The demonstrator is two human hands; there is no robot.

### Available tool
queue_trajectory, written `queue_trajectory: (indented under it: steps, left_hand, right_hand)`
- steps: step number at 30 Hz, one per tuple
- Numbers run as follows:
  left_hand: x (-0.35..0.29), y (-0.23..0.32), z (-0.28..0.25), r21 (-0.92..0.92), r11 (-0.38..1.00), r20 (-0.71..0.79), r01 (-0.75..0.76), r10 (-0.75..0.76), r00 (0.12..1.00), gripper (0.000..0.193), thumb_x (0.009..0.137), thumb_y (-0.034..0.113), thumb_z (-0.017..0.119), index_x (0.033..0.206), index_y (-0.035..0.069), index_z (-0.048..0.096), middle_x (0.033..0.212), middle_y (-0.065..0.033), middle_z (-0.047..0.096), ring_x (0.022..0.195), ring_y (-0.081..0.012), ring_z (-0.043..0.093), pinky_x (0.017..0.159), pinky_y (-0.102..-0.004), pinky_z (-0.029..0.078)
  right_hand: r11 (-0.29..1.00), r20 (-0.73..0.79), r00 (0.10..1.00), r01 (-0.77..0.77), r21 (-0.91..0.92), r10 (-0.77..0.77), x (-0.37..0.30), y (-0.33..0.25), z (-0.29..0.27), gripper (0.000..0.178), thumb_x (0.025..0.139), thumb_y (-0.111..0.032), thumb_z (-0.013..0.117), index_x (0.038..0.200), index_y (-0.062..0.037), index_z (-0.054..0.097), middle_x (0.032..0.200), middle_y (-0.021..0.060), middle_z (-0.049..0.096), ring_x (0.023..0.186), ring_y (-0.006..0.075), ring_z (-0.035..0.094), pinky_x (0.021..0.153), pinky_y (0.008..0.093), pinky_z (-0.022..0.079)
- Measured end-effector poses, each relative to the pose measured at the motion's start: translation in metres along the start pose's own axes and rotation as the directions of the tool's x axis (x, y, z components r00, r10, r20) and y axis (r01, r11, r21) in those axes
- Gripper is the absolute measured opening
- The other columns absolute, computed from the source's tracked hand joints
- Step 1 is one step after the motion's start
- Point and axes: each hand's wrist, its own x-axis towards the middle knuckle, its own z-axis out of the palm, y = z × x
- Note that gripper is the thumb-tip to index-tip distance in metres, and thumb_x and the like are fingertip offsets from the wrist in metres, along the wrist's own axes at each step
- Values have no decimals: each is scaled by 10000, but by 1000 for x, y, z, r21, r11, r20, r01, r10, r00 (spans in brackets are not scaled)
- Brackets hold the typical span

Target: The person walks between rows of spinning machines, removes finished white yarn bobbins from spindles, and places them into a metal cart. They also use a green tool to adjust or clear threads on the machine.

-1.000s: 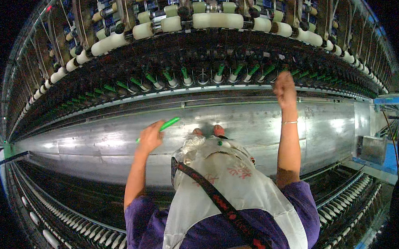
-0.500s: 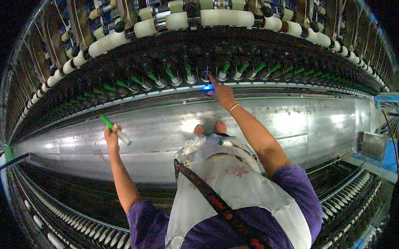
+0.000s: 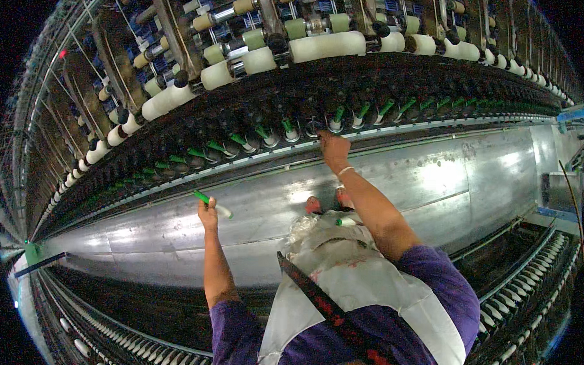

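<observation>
My left hand (image 3: 208, 214) is closed round a green bobbin (image 3: 224, 211) with white yarn on its lower part, held out over the metal floor. My right hand (image 3: 335, 150) reaches to the near rail of the spinning frame, at a gap in the row of bobbins. Its fingers are bent together against a dark spindle spot (image 3: 314, 127); what they grip there is hidden. Just right of them stands a bobbin with a green top (image 3: 338, 116), and to the left stands another green bobbin (image 3: 289, 128). A further green-ended bobbin (image 3: 346, 221) lies at my white apron (image 3: 340, 268).
Pale rollers (image 3: 327, 47) run along the machine above the bobbin row. A long metal rail (image 3: 397, 127) borders its near side. Behind me a second machine carries a row of white bobbins (image 3: 517, 287). Shiny metal plates (image 3: 427, 181) cover the aisle.
The view has shifted, with the machine tilting. My right hand has gone from a stretched finger by a blue light to bent fingers at the rail; the blue light no longer shows. My left hand keeps the bobbin.
</observation>
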Motion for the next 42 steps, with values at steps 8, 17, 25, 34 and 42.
queue_trajectory:
  steps: [8, 17, 25, 34, 42]
  left_hand:
    - [-78, 182, 232, -107, 907, 11, -406, 410, 912, 203, 889, 90, 652, 1081, 24, 640, 1049, -83, 670, 960, -190, 610, 831, -313, 491]
    - [-7, 279, 337, 281, 866, 373, -413, 298, 879, 321, 942, 206, 580, 1168, -23, 564, 1123, -216, 625, 1052, -394, 597, 894, -428, 481]
    - [-12, 235, 373, 86, 923, 324, -376, 330, 886, 694, 767, -137, 537, 1412, -29, 306, 1197, -210, 558, 1007, -340, 573, 932, -396, 452]
    - [-30, 204, 395, 254, 887, 220, -385, 335, 916, 903, 727, -145, 560, 1489, -112, 75, 1457, -325, 338, 1329, -424, 400, 1084, -429, 356]
    - [-50, 339, 302, 84, 639, 149, -765, 751, 644, 635, 794, -124, 463, 1416, -20, 394, 1349, -274, 424, 1255, -452, 423, 1102, -461, 330]
  right_hand:
    - [974, -120, 992, 60, 219, -34, -54, 101, -162, 211, 824, -131, 685, 1034, -116, 703, 881, 108, 693, 748, 272, 662, 662, 350, 532]
    - [725, 636, 757, -522, 450, 150, -41, 59, -201, 96, 883, -141, 688, 887, -50, 662, 1033, 111, 698, 832, 154, 637, 700, 283, 513]
    - [196, 219, 924, -163, 967, -312, 24, -36, -262, 427, 879, -187, 710, 1236, 19, 597, 1108, 123, 672, 890, 158, 623, 807, 288, 517]
    - [254, 195, 939, -123, 959, -284, 69, -126, -300, 327, 933, -140, 646, 1217, 16, 607, 1096, 124, 682, 939, 163, 659, 852, 290, 542]
    - [428, 144, 989, -143, 892, 30, 53, -32, -188, 103, 885, -41, 648, 950, 37, 663, 807, 126, 693, 637, 162, 650, 592, 274, 543]
